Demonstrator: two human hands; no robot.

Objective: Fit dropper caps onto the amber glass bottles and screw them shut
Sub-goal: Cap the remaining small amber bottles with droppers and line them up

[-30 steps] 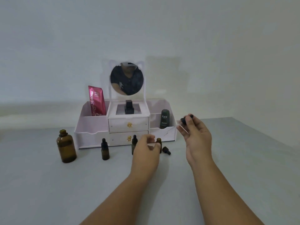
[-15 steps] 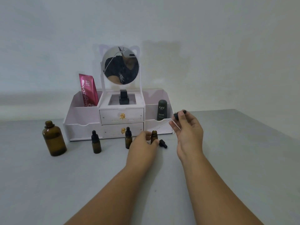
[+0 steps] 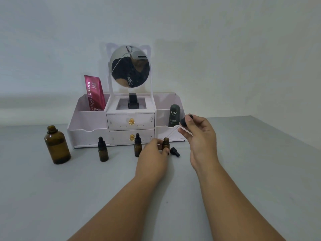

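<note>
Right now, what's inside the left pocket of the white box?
A pink sachet stands in the white box. The front wall hides its bottom end and anything lying lower.

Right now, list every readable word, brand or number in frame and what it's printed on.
"Glad2Glow": pink sachet, running vertically.
"10x": bottom of the same sachet.
"Kahf": dark green bottle.
Smaller print on both: too blurred to read.
Amber bottles: no print visible.

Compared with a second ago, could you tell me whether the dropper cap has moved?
Yes: judged against the Kahf bottle, the dropper cap has shifted left, closer to it.
</note>
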